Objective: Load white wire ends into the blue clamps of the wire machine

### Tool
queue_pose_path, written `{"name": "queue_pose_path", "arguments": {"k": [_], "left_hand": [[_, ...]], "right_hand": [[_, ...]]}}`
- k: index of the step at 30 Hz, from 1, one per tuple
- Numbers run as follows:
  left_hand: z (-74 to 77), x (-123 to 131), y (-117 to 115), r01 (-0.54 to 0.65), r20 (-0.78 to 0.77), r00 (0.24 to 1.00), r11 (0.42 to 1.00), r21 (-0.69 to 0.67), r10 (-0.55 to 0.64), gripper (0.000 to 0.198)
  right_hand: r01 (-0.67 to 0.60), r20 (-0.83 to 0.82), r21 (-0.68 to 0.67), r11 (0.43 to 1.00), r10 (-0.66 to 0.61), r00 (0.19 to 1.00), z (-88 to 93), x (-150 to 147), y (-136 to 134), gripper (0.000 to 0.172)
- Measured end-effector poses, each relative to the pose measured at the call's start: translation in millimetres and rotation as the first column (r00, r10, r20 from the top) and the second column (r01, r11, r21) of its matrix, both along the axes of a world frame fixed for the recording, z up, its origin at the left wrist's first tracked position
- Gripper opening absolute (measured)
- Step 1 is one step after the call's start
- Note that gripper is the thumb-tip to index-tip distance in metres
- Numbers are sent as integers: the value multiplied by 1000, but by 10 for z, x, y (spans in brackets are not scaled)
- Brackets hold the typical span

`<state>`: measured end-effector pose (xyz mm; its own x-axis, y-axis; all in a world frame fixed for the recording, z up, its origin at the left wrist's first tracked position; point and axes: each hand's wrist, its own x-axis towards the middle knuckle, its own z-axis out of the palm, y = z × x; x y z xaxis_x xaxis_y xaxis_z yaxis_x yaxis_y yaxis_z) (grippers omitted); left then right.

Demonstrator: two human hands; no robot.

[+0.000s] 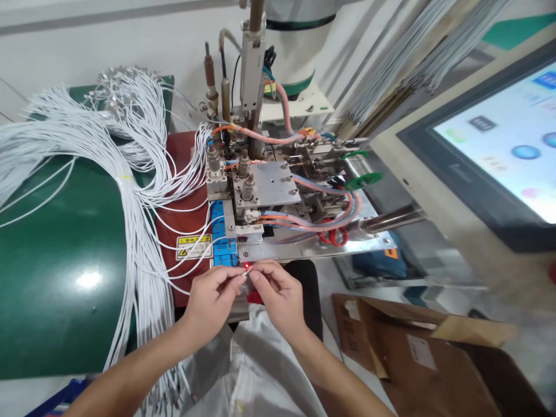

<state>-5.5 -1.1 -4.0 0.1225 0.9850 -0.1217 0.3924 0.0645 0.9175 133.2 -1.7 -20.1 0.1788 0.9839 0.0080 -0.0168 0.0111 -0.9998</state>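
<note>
My left hand (212, 298) and my right hand (280, 295) meet at the front of the machine, fingertips pinched. Between them is a small pale cable end (247, 271) with a metallic look; its detail is too small to make out. Just behind the fingertips a red light (247, 265) glows on the machine. A row of blue clamps (225, 246) sits right behind my left hand, with several white cables running into it from the left. Both palms are turned away from view.
A thick bundle of white cables (130, 231) drapes over a green table (65, 278). The machine (269, 185) carries hoses and a green-flanged wire spool (360, 170). A touchscreen (504, 133) stands at right, above an open cardboard box (425, 353).
</note>
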Motion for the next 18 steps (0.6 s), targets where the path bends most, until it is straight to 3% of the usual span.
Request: {"name": "queue_pose_path", "arguments": {"k": [8, 18], "left_hand": [[30, 15, 23, 23, 1, 1000, 1000, -8, -23, 17], [-95, 68, -62, -127, -45, 990, 983, 130, 134, 11]], "right_hand": [[-21, 58, -31, 999, 23, 998, -41, -60, -16, 9], [50, -180, -204, 978, -88, 980, 51, -224, -11, 13]]}}
